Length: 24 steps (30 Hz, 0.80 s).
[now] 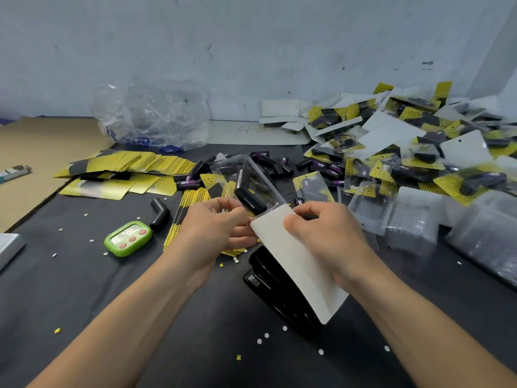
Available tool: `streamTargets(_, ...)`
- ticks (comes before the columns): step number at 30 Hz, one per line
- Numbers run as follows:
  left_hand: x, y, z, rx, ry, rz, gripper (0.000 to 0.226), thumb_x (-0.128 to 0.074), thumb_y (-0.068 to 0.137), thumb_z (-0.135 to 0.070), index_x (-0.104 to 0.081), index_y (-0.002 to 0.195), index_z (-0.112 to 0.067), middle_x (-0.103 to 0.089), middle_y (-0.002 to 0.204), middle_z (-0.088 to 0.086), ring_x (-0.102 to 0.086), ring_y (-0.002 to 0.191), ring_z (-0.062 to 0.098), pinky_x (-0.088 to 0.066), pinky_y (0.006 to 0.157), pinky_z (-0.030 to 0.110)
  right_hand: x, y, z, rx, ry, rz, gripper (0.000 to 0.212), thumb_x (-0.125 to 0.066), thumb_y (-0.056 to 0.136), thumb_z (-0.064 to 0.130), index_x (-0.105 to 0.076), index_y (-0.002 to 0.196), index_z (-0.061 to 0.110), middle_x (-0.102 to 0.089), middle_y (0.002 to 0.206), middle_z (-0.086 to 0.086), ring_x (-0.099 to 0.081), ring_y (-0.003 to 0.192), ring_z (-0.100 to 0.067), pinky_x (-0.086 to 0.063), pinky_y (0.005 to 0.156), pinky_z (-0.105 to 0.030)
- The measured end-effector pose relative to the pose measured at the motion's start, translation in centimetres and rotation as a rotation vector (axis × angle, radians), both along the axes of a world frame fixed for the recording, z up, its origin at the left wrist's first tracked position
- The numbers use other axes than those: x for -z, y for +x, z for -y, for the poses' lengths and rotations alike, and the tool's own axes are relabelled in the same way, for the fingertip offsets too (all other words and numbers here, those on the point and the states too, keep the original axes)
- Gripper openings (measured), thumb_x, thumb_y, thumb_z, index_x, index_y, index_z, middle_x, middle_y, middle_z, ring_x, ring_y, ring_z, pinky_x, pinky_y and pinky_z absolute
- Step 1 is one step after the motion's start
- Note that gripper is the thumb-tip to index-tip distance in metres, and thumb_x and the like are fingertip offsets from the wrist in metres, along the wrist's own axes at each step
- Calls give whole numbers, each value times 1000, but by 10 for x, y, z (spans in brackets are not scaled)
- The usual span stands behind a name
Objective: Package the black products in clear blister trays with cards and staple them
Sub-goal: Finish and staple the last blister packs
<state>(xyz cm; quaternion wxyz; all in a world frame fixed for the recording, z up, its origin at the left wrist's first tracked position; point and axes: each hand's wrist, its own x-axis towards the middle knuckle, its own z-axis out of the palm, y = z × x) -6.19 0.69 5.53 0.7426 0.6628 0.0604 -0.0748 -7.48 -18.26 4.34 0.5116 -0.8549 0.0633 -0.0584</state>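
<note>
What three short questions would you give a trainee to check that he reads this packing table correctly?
1. True or false: the black stapler lies on the table below the white card that the right hand pinches.
2. Where is the green timer? A: left of the left hand. B: right of the right hand. C: on the stapler.
3. Fill in: the clear blister tray in the left hand holds a ____ product.
Key: 1 true; 2 A; 3 black.

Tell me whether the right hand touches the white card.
Touching. The head view shows the right hand pinching the white card near its top edge, thumb pressed on its face.
</note>
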Motion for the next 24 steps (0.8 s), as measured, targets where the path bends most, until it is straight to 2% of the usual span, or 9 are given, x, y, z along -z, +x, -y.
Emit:
streamTargets(3,0,-2,3,19,-6,-21,13,-63,93,3,-61,102,-6,-77,82,20,-76,68,29,-61,58,27,1,2,1,12,-86,50,25,-69,84,34,-72,76,11,-71,72,-5,-58,57,-19,-42,49,-23)
streamTargets(6,0,-3,4,27,6,-17,14,-63,92,3,-61,102,-6,-77,82,22,-76,68,30,-60,57,27,2,2,0,44,-136,110,32,-69,84,33,-68,71,5,-62,58,-6,-46,47,-10,-32,39,-18)
streamTargets(9,1,-4,7,7,86,22,16,-61,89,4,-59,101,-5,-77,74,17,-76,62,27,-60,55,27,3,1,-2,57,-170,141,34,-70,85,33,-65,68,3,-47,47,6,-44,48,-10,-36,44,-19)
streamTargets(12,4,-5,10,-88,375,114,20,-66,85,-6,-58,103,-12,-75,63,6,-74,57,19,-61,52,30,5,-2,-6,39,-164,156,39,-68,88,34,-61,66,2,-42,46,9,-42,48,-9,-33,43,-21)
streamTargets(14,6,-6,11,-142,505,169,26,-68,84,-13,-55,104,-22,-73,60,-2,-72,51,15,-51,41,23,6,-3,-10,38,-175,158,42,-67,89,37,-58,65,3,-42,47,9,-42,49,-9,-31,43,-25)
streamTargets(16,7,-8,12,-171,532,198,36,-68,84,-15,-52,113,-27,-73,62,-7,-70,48,14,-44,38,18,7,-4,-14,45,-190,160,46,-65,90,39,-52,62,6,-41,48,9,-40,50,-10,-31,47,-31)
streamTargets(20,6,-8,13,-197,501,221,62,-68,83,-9,-51,138,-31,-72,66,-11,-69,47,11,-46,40,16,5,-6,-17,61,-203,156,53,-64,90,46,-44,54,13,-38,45,9,-39,49,-10,-29,47,-31)
streamTargets(24,3,-10,11,-138,484,226,73,-66,81,-5,-46,146,-33,-75,68,-3,-73,52,18,-62,52,33,7,-5,-14,46,-168,138,53,-64,91,46,-45,57,10,-38,48,6,-35,47,-12,-32,51,-32)
